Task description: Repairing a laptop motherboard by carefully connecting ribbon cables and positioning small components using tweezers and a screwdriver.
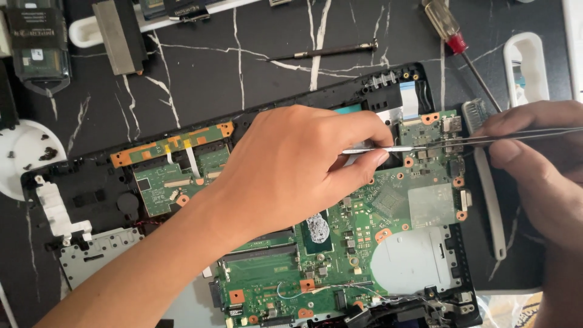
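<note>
The left hand [297, 164] is resting over the green motherboard [364, 237] in the open black laptop base [91, 182], fingers curled narrow near the tip of the metal tweezers [425, 146]. The right hand [540, 164] is pinching those tweezers at the right. 1 red-handled screwdriver [452, 36] is lying far right.

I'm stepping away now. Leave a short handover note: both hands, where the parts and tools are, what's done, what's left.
Left hand: resting on the green motherboard, fingertips pinching the tip end of the tweezers.
Right hand: holding the tweezers' other end, beside a white brush.
Laptop base: lies open on the marble table, board still seated in it.
Loose: red-handled screwdriver, a thin black driver, screws in a white dish.
Done: cover off, some screws out.
Left: whatever the tweezers are working on near the board's upper right; hidden by fingers.
</note>
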